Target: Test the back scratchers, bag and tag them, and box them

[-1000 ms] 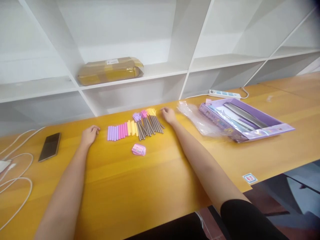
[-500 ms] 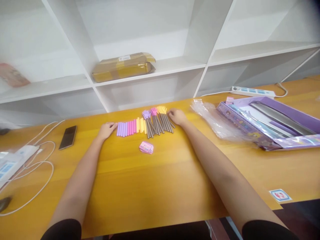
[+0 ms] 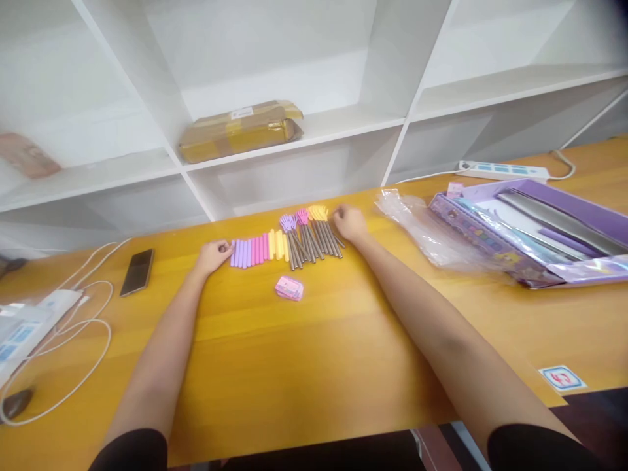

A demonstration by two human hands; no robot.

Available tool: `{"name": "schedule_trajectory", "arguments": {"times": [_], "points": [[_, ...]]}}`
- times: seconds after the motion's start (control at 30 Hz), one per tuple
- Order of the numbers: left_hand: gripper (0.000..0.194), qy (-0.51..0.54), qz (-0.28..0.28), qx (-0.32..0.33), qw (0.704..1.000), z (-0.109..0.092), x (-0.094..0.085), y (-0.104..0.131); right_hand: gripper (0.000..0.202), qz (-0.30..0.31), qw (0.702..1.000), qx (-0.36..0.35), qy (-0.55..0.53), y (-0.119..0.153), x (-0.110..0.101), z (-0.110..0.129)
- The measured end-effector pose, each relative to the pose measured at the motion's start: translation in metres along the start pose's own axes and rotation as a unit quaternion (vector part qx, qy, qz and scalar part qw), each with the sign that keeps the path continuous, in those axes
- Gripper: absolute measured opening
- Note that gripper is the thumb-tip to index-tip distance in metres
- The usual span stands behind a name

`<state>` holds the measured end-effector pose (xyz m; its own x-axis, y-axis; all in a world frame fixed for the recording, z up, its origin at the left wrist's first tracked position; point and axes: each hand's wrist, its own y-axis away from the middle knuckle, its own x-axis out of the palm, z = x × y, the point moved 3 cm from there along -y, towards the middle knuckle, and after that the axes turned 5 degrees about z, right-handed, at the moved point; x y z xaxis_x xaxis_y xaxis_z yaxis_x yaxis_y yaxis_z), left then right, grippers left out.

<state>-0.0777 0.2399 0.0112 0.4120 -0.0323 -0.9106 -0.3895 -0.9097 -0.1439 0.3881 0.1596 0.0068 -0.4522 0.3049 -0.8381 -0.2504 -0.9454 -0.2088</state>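
Note:
My left hand [image 3: 214, 256] rests on the table with its fingers curled in, at the left end of a row of short coloured sticks. In that row lie purple sticks [image 3: 241, 254], pink sticks [image 3: 260, 249] and yellow sticks [image 3: 279, 245]. To their right are grey metal rods [image 3: 320, 240] with small hand-shaped heads: purple heads [image 3: 288, 223], pink heads [image 3: 302, 216] and yellow heads [image 3: 318, 213]. Beside the yellow heads, my right hand [image 3: 350, 224] lies closed. Nothing shows in either hand. A small stack of pink cards [image 3: 289, 288] sits in front of the row.
On the right stand a purple box [image 3: 495, 239] with items inside, crumpled clear plastic [image 3: 422, 232] and a power strip [image 3: 504, 171]. At left are a phone [image 3: 137, 271], white cables [image 3: 105, 340] and a mouse [image 3: 17, 404]. A taped carton [image 3: 240, 133] occupies the shelf behind.
The camera view has shifted slightly. Both hands remain at the two ends of the row, and the sticks, rods and cards lie as before.

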Motion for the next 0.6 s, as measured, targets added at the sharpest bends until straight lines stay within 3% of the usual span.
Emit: {"name": "schedule_trajectory", "arguments": {"times": [0.1, 0.23, 0.33, 0.47, 0.6], "points": [[0.028, 0.000, -0.005, -0.021, 1.000, 0.000, 0.000, 0.000, 0.047, 0.000, 1.000, -0.014, 0.000, 0.000, -0.008, 0.024], [0.026, -0.009, -0.013, -0.052, 0.999, 0.001, -0.003, -0.001, 0.036, 0.103, 0.990, -0.099, 0.012, 0.008, -0.011, 0.071], [0.026, -0.020, -0.012, -0.078, 0.997, 0.001, -0.006, -0.004, 0.044, 0.162, 0.976, -0.139, 0.053, 0.024, -0.004, 0.103], [0.025, -0.031, 0.000, -0.113, 0.993, 0.000, -0.008, -0.008, 0.047, 0.169, 0.969, -0.133, 0.123, 0.045, 0.009, 0.129], [0.025, -0.042, -0.012, -0.130, 0.991, -0.001, -0.008, -0.009, 0.047, 0.163, 0.967, -0.115, 0.155, 0.053, 0.015, 0.137]]}}
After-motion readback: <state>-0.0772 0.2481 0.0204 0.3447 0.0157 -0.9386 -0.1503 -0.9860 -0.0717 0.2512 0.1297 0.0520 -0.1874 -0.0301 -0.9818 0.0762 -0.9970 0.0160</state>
